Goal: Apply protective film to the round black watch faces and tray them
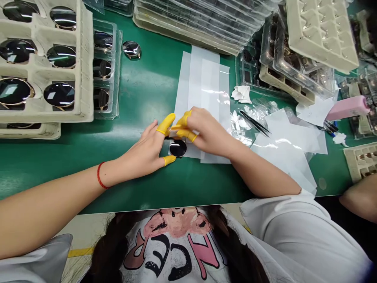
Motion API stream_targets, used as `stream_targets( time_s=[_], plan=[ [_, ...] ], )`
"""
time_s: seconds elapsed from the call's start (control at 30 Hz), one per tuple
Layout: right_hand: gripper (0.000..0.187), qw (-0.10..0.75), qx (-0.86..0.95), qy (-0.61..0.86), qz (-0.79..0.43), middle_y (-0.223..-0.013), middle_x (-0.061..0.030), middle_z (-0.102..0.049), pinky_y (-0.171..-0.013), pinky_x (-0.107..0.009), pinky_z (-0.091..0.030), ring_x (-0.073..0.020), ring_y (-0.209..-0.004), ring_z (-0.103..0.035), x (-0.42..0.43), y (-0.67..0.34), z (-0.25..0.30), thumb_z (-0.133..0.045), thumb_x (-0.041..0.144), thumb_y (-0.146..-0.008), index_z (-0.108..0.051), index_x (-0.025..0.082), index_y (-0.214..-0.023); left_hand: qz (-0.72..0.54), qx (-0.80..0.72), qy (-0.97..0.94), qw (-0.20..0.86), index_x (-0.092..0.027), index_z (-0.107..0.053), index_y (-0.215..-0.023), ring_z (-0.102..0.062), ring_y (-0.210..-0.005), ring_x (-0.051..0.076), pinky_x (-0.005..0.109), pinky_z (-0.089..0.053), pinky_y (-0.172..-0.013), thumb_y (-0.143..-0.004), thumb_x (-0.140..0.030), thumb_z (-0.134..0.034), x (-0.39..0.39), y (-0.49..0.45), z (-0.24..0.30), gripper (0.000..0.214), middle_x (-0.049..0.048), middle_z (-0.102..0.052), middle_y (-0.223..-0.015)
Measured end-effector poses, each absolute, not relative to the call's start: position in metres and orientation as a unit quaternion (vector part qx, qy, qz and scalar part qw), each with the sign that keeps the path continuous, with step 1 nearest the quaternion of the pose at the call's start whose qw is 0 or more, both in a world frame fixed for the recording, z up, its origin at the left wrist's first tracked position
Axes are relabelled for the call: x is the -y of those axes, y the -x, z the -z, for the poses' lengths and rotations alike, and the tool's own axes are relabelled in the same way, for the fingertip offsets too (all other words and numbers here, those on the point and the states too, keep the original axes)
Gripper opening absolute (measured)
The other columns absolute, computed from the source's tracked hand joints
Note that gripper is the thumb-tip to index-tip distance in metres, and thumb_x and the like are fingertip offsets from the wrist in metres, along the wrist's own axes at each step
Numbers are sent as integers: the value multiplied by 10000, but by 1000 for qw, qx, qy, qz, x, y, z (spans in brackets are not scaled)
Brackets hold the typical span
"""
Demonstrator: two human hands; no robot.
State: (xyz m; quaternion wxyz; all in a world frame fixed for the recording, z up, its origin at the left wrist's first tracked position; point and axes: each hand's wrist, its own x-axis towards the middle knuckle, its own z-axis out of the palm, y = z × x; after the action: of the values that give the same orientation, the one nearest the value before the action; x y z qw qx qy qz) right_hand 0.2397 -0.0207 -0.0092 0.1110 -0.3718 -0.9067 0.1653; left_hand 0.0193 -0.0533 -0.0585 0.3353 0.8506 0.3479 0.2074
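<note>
A pair of sunglasses with dark round lenses [178,148] is held over the table's middle. My left hand [153,147], with yellow finger cots on thumb and finger, grips the frame from the left. Close above the lens is my right hand [203,129], also in yellow finger cots, its fingers pinched together. Whatever sits between those fingertips is too small and covered to make out. Part of the sunglasses is hidden behind my fingers. White paper sheets [196,86] lie beneath and beyond both hands.
At the left, a cream tray [85,78] holds several sunglasses, beside a clear plastic tray [116,74]. One loose pair of sunglasses [132,50] lies nearby. Black tweezers [255,122] rest among film scraps. Stacked clear trays [200,23] stand behind; a pink bottle [349,108] is at right.
</note>
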Motion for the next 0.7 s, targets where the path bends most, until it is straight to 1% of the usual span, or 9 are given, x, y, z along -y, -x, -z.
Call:
stream_targets(
  time_s=[0.07,0.1,0.2,0.27,0.37,0.43,0.53,0.63,0.7],
  plan=[
    [251,143,887,383,-213,-860,-65,-628,-727,-331,-348,-194,-800,-480,16,-252,1,-481,363,-999,-568,181,-851,-208,-350,-847,341,-238,-76,-1574,-419,-1440,341,605,-216,-1260,-883,-337,-629,53,-20,57,890,161,-367,-1567],
    [267,141,884,379,-235,-846,-57,-625,-720,-323,-353,-185,-783,-483,15,-256,-3,-497,385,-994,-559,183,-831,-208,-349,-847,342,-236,-76,-1578,-444,-1418,331,607,-206,-1261,-885,-327,-623,54,-20,56,888,158,-395,-1547],
    [319,73,901,330,-273,-744,-29,-588,-701,-309,-340,-162,-710,-467,18,-258,-10,-515,406,-986,-543,183,-760,-207,-346,-849,342,-223,-58,-1587,-481,-1372,310,619,-208,-1254,-885,-300,-621,54,-19,56,903,144,-503,-1448],
    [297,29,916,322,-237,-712,-30,-566,-712,-318,-322,-164,-696,-457,24,-251,-9,-503,350,-987,-553,177,-751,-207,-344,-851,339,-223,-61,-1586,-486,-1363,308,627,-229,-1241,-881,-293,-630,54,-19,57,909,137,-545,-1397],
    [208,7,918,374,-134,-744,-59,-576,-742,-344,-295,-186,-732,-466,31,-236,-2,-479,210,-962,-566,167,-777,-211,-346,-854,325,-248,-72,-1579,-483,-1372,318,628,-248,-1234,-877,-295,-641,54,-19,59,905,142,-489,-1475],
    [175,-8,910,400,-112,-780,-72,-591,-745,-350,-288,-195,-748,-474,32,-231,3,-466,161,-945,-566,164,-802,-211,-350,-855,320,-259,-62,-1579,-458,-1402,329,627,-234,-1243,-870,-302,-651,54,-19,59,923,143,-416,-1547],
    [171,-17,902,405,-150,-818,-70,-607,-734,-342,-295,-192,-738,-470,26,-235,4,-451,205,-969,-549,170,-833,-208,-353,-854,321,-255,-61,-1579,-431,-1431,335,626,-203,-1258,-873,-301,-646,55,-20,59,917,143,-375,-1581],
    [226,17,904,389,-173,-857,-72,-619,-726,-336,-299,-194,-749,-471,22,-244,-3,-400,274,-1007,-530,181,-848,-219,-346,-852,326,-263,-80,-1577,-422,-1440,329,596,-191,-1273,-891,-295,-618,56,-20,58,873,127,-332,-1615],
    [262,31,914,368,-166,-849,-71,-616,-717,-336,-287,-195,-746,-469,25,-245,-7,-382,313,-1018,-529,185,-843,-225,-346,-851,326,-261,-67,-1579,-436,-1424,323,590,-195,-1274,-901,-298,-600,56,-19,58,863,111,-359,-1600]
  ],
)
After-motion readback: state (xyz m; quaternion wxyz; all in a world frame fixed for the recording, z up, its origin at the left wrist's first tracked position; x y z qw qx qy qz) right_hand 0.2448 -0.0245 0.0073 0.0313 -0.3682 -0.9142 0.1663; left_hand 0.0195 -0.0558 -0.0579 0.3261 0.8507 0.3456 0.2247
